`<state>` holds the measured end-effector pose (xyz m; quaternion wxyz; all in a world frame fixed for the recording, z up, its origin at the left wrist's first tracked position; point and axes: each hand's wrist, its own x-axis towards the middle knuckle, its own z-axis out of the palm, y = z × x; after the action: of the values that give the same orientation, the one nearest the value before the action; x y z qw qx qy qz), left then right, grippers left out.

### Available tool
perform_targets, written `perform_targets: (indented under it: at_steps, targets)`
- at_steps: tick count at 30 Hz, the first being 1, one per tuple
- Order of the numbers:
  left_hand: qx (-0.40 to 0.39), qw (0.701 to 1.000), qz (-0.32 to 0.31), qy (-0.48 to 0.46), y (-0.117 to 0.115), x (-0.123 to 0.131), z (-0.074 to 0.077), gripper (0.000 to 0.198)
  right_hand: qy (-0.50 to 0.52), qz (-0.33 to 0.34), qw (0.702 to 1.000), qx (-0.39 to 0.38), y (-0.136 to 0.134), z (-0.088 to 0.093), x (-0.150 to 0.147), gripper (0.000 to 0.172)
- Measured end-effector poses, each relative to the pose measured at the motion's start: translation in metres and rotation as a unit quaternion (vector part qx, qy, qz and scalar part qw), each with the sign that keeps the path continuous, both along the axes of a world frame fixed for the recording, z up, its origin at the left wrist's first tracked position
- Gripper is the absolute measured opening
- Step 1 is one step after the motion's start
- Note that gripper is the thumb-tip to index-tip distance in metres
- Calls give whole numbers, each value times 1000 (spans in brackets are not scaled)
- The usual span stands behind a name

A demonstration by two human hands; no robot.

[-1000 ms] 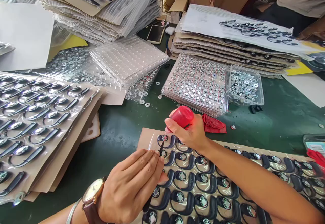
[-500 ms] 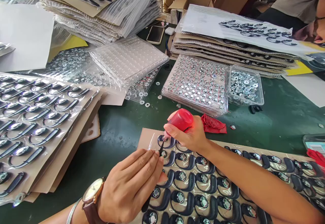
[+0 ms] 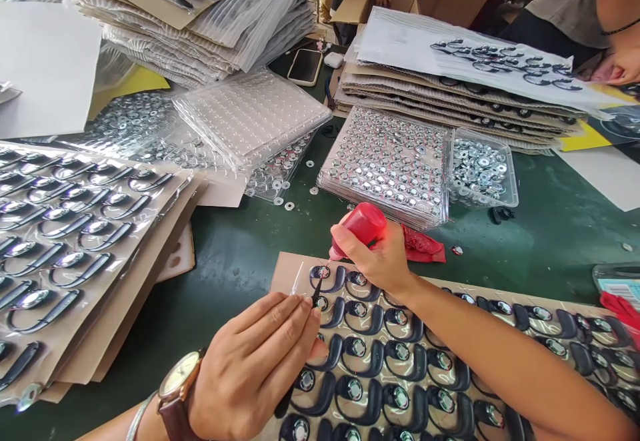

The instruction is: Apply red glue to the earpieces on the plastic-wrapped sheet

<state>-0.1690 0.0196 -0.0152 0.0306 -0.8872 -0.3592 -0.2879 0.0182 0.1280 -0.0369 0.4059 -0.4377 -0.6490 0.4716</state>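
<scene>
My right hand point(image 3: 383, 261) is closed around a red squeeze bottle point(image 3: 363, 224), tilted with its narrow nozzle pointing down and left. The nozzle tip is just above the top-left black hook-shaped piece point(image 3: 327, 276), which has a shiny round metal disc. My left hand point(image 3: 260, 354), with a watch on its wrist, is closed on dark tweezers point(image 3: 317, 292) whose pointed tip reaches up to the same piece. A thin clear strip point(image 3: 299, 280) sticks up beside its fingers. Rows of similar pieces lie on the cardboard sheet point(image 3: 290, 264) under both hands.
Behind are a stack of clear trays with metal discs point(image 3: 385, 161), a clear box of washers point(image 3: 483, 168) and a red cloth point(image 3: 424, 246). Stacked sheets of hooks point(image 3: 65, 228) stand left. A phone point(image 3: 305, 68) lies further back. Co-workers' hands point(image 3: 625, 64) show at the far side.
The red bottle in my right hand has moved slightly up and right, uncovering the disc of the top-left piece. My left hand has barely moved. Co-workers' hands at the back have shifted.
</scene>
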Motion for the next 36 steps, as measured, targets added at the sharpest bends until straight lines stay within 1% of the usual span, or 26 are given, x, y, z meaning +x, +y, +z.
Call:
perform_targets:
  at_steps: [4,10,17,25,31,36]
  targets:
    - [-4,1000,-7,-3,1,0,-1,21,-22,7,1000,2,0,-1,0,31]
    - [-16,1000,-12,-11,1,-1,0,21,-12,12,1000,4,-1,-1,-2,29]
    - [-60,996,0,-63,7,0,5,19,-76,5,997,32,0,7,3,33]
    - [-129,986,12,-109,13,-4,10,23,-46,8,999,23,-2,8,3,34]
    - [-140,981,28,-129,18,-4,13,20,-30,7,999,11,-2,6,1,31]
    - [-165,973,36,-160,21,-6,14,17,-37,33,999,4,-4,8,1,33]
